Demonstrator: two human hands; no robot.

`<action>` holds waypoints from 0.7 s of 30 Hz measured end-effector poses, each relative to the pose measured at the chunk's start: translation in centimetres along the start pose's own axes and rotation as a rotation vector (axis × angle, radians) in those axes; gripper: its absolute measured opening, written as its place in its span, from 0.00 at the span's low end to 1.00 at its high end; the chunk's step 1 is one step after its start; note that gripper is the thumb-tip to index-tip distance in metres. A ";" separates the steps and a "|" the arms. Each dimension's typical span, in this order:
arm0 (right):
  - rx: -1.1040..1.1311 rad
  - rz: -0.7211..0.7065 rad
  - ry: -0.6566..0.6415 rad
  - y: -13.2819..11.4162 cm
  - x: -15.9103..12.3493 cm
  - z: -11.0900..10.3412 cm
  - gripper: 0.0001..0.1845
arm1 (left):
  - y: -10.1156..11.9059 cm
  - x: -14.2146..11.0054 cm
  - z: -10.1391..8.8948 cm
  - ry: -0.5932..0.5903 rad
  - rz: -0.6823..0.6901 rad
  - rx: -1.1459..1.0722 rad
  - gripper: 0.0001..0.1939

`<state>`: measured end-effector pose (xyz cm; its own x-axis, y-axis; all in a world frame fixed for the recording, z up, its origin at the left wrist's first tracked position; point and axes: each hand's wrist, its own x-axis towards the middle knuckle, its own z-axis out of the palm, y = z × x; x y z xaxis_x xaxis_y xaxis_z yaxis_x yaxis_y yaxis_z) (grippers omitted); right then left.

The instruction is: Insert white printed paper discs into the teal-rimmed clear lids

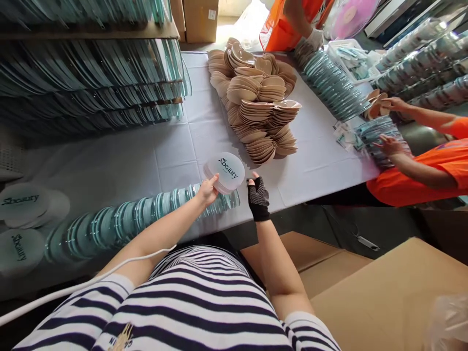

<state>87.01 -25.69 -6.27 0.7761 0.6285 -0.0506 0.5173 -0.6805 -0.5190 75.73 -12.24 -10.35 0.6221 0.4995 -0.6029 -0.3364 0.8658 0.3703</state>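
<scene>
My left hand (pixel 208 190) grips a small stack of white oval cards (pixel 228 171) printed "beauty", its thumb lying on top. The cards are over the right end of a long row of clear bluish plastic pieces (pixel 135 217) along the table's front edge. My right hand (pixel 258 197), in a black fingerless dotted glove, is just right of the cards, apart from them. Its visible fingers are stretched out, and nothing shows in them. More white oval printed cards (pixel 25 201) lie in piles at the far left.
Tan fan-shaped stacks (pixel 256 97) cover the middle of the white-covered table (pixel 175 146). Clear plastic sheets fill a rack (pixel 91 61) at left. Two people in orange (pixel 424 180) handle stacks at right and back. An open cardboard box (pixel 365 292) stands below right.
</scene>
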 end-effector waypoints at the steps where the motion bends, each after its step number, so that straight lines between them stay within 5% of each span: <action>1: -0.017 -0.051 0.066 -0.5 0.2 -0.1 0.25 | 0.0 -0.4 -0.2 -0.011 0.000 0.008 0.14; 7: -0.106 -0.302 0.116 -4.0 -1.9 2.2 0.26 | -0.3 -2.4 -1.5 0.012 0.023 0.052 0.10; 10: -0.067 -0.122 0.026 -3.6 -3.7 2.8 0.24 | -0.2 -2.6 -1.7 -0.012 -0.005 0.044 0.09; 14: -0.185 0.035 0.094 0.3 -8.6 0.6 0.25 | 1.3 -1.7 -1.9 0.103 0.036 -0.051 0.10; 18: -0.296 -0.112 -0.177 2.8 -14.4 -0.8 0.23 | 2.9 -0.2 -2.6 0.231 0.034 -0.174 0.13; 21: -0.387 -0.117 -0.333 1.2 -14.4 0.6 0.22 | 3.2 0.4 -3.0 0.223 -0.003 -0.194 0.14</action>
<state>76.17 -35.33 -6.66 0.5814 0.7512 -0.3126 0.7377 -0.6487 -0.1869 72.82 -9.19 -11.49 0.4596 0.4720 -0.7523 -0.4770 0.8458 0.2392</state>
